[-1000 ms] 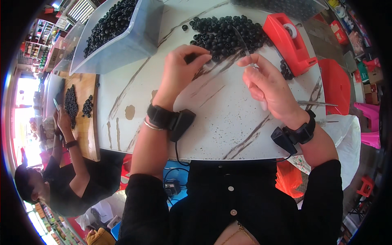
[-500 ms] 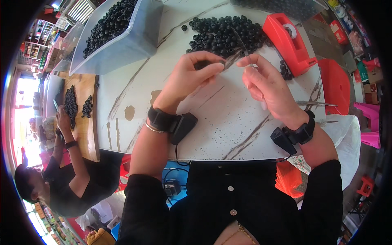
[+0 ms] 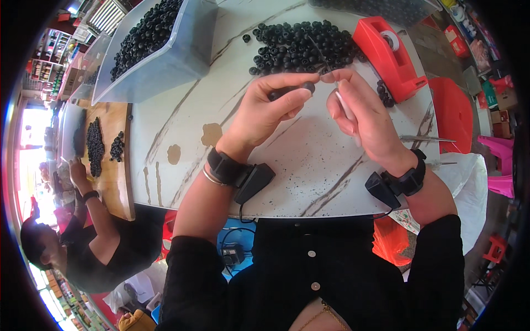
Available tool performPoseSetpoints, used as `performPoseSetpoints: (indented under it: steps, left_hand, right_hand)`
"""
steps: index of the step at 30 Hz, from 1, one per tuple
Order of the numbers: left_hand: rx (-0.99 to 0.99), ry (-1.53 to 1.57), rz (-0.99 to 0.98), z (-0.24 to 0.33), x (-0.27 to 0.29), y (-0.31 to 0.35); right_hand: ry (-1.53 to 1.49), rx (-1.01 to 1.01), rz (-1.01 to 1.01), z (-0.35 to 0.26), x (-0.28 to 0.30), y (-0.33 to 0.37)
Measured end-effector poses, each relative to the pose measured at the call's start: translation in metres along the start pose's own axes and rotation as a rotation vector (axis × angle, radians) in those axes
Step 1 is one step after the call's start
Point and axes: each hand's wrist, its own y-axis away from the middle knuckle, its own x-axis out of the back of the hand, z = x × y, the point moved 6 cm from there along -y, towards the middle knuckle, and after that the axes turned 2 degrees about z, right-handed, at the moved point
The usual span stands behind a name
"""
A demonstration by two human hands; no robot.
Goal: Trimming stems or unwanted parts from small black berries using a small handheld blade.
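My left hand [image 3: 259, 110] pinches a black round bead [image 3: 308, 86] between thumb and forefinger; another dark piece shows within its curled fingers. Close beside it, my right hand [image 3: 370, 118] is closed around the pale handle of a thin knife [image 3: 347, 107]. The knife's narrow dark blade slants up and left from the fingertips, in front of a pile of black beads [image 3: 287, 47]. Both hands are above the white table [image 3: 221, 176], their fingertips nearly meeting. Exactly where the blade meets the bead is hidden by the fingers.
A clear bin [image 3: 187, 60] of beads stands at the far left, a red tape dispenser [image 3: 389, 60] right of the pile. Scissors [image 3: 428, 139] lie by the right edge. Dark crumbs dot the table. At left, a co-worker [image 3: 105, 231] sits by a wooden board [image 3: 113, 187] with beads.
My left hand has moved slightly right and turned, bringing the bead nearer my right fingertips. My right fingers have shifted on the knife, showing more of its handle. The co-worker's hand has lowered slightly.
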Motion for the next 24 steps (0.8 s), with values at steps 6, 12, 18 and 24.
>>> performPoseSetpoints:
  steps: [6, 12, 18, 24]
  left_hand:
    - [-0.053, 0.031, -0.016, 0.004, -0.0011, 0.0006]
    - [-0.078, 0.038, 0.032, 0.0033, 0.0026, -0.0012]
    - [-0.093, 0.011, 0.03, 0.0018, 0.0057, -0.0026]
    - [-0.092, 0.038, -0.007, 0.0025, 0.0057, -0.0014]
  right_hand:
    - [0.016, -0.039, -0.056, -0.001, -0.0046, 0.0022]
    - [0.062, -0.03, -0.117, 0.0008, -0.0074, 0.0026]
    - [0.238, 0.055, -0.1, -0.0025, -0.0064, 0.0046]
    - [0.327, 0.182, -0.074, -0.0085, -0.0084, 0.0062]
